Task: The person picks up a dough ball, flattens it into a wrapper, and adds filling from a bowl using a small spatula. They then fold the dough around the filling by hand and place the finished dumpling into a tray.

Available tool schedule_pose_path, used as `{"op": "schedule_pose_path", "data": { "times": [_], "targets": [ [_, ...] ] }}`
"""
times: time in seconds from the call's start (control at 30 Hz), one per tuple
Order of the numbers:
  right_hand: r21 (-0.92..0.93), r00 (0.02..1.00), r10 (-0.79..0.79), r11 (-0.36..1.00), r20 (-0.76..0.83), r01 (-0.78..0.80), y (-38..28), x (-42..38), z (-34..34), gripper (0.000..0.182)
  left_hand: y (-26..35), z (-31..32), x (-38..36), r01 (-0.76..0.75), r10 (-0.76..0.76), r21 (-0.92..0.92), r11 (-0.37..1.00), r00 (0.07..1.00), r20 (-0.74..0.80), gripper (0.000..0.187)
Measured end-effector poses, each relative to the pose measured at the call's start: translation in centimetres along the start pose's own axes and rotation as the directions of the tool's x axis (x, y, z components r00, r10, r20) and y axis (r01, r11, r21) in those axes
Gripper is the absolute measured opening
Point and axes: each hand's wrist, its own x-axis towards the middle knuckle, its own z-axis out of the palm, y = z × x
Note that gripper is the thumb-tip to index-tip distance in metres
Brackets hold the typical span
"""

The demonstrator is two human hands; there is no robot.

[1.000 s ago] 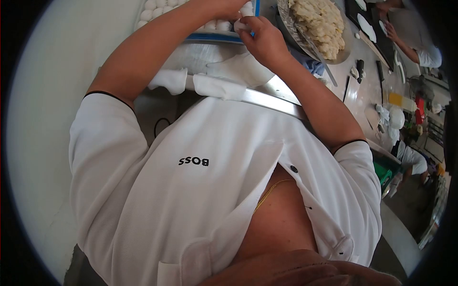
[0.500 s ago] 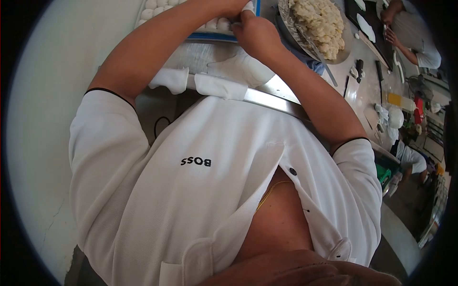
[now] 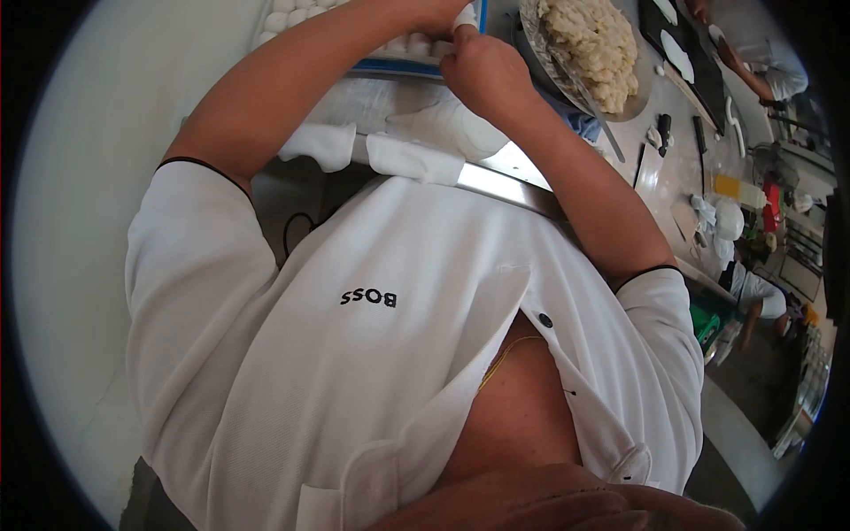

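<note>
At the top of the head view, my left hand [image 3: 450, 18] and my right hand [image 3: 491, 73] meet over the near right corner of a blue-edged tray [image 3: 398, 66]. Between them shows a small piece of white dough [image 3: 465, 16], with the fingers of both hands closed around it. My left hand is partly cut off by the upper frame edge. Rows of smooth white dough balls [image 3: 292, 16] fill the tray; my left forearm crosses over some of them. Right of my hands stands a metal bowl [image 3: 534, 40] heaped with pale, chunky filling [image 3: 591, 53], a long flat metal utensil [image 3: 602, 119] leaning out of it.
White soft sheets [image 3: 412, 159] hang over the metal table edge [image 3: 509, 188] before me. Knives [image 3: 651, 157], a bottle of yellow liquid [image 3: 739, 188] and a dark board [image 3: 695, 75] with white strips lie to the right. A co-worker [image 3: 753, 49] handles something white there; another person [image 3: 757, 292] stands farther off.
My hands stay together at the dough and have shifted slightly right and down in view. The co-worker's hands have moved up and left, with a white piece now showing.
</note>
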Motion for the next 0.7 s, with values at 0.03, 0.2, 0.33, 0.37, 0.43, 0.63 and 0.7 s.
{"op": "schedule_pose_path", "data": {
  "times": [0.03,0.2,0.33,0.37,0.43,0.63,0.7],
  "targets": [
    [0.006,1.0,-0.002,1.0,0.001,0.002,0.1,0.1,0.2,0.03,-0.1,0.2,0.2,0.002,-0.002,0.0,1.0,1.0,-0.002,0.065],
    [0.051,0.996,0.086,0.995,0.009,-0.087,-0.2,0.6,1.6,0.033,0.4,-0.1,0.2,0.033,-0.036,0.071,0.997,0.998,0.044,0.066],
    [0.117,0.998,0.035,0.993,-0.055,-0.029,0.1,0.4,2.1,0.029,0.3,-0.2,-0.2,0.005,-0.006,0.052,0.999,1.0,0.024,0.068],
    [0.143,0.997,0.045,0.989,-0.067,-0.035,0.2,0.4,2.1,0.029,0.2,-0.3,-0.4,-0.01,0.01,0.031,0.999,1.0,0.016,0.069],
    [0.153,0.996,0.061,0.987,-0.071,-0.05,0.2,0.4,2.2,0.029,0.2,-0.4,-0.3,-0.027,0.027,0.01,1.0,1.0,0.008,0.07],
    [0.156,0.995,0.085,0.985,-0.043,-0.078,-0.1,0.5,1.5,0.032,0.2,-0.6,0.2,0.014,-0.016,0.02,1.0,0.994,0.106,0.068],
    [0.157,0.995,0.092,0.984,-0.026,-0.087,0.0,0.6,1.5,0.035,0.0,-0.2,0.3,0.013,-0.014,0.008,1.0,0.994,0.111,0.068]
  ]
}}
